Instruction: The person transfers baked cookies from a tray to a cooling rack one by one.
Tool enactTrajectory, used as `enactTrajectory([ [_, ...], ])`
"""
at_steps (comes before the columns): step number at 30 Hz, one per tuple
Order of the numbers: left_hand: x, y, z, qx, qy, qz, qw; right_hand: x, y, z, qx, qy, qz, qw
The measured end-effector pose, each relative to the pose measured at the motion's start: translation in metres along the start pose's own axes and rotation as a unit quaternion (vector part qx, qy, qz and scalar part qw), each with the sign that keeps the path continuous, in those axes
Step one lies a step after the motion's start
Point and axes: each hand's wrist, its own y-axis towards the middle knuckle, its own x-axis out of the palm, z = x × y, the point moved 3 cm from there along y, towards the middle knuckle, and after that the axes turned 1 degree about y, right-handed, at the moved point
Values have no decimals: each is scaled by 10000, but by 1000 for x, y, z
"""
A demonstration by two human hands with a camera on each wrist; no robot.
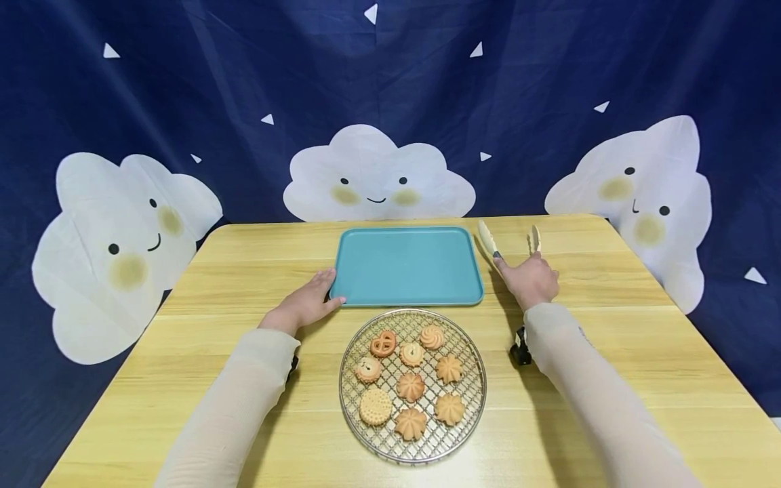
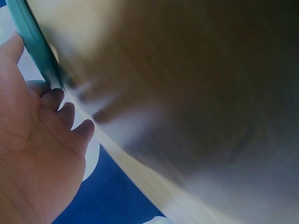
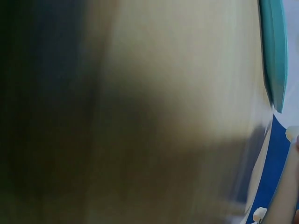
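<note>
A blue rectangular tray [image 1: 407,266] lies flat at the back of the table, its rim [image 2: 35,42] showing in the left wrist view. My left hand [image 1: 306,300] touches its front left corner, with the fingers extended along the left edge and the thumb by the front edge. To the right of the tray, my right hand [image 1: 532,280] grips a pair of tongs [image 1: 487,238]. Their two pale tips are spread apart and point toward the back. Only a sliver of that hand shows in the right wrist view, beside a tong arm [image 3: 282,191].
In front of the tray stands a round wire rack [image 1: 390,453] bearing several biscuits, including a pretzel-shaped one [image 1: 383,343] and a flower-shaped one [image 1: 411,423]. Behind the wooden table [image 1: 268,247] hangs a dark blue curtain [image 1: 244,68] with white clouds.
</note>
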Motion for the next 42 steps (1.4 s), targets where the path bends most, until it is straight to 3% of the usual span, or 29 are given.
enactTrajectory([
  [10,-1,-1,0,-52,-16,-58,10000,3,-1,2,6,-212,-58,9998],
  [29,-2,-1,1,-32,-51,-14,10000,6,-1,3,-172,-137,-44,9997],
  [37,-1,0,1,-58,-46,-46,10000,2,-1,-3,-254,-205,-77,9994],
  [42,-3,0,-2,-93,-61,-40,9999,-11,1,-14,-532,-357,-107,9979],
])
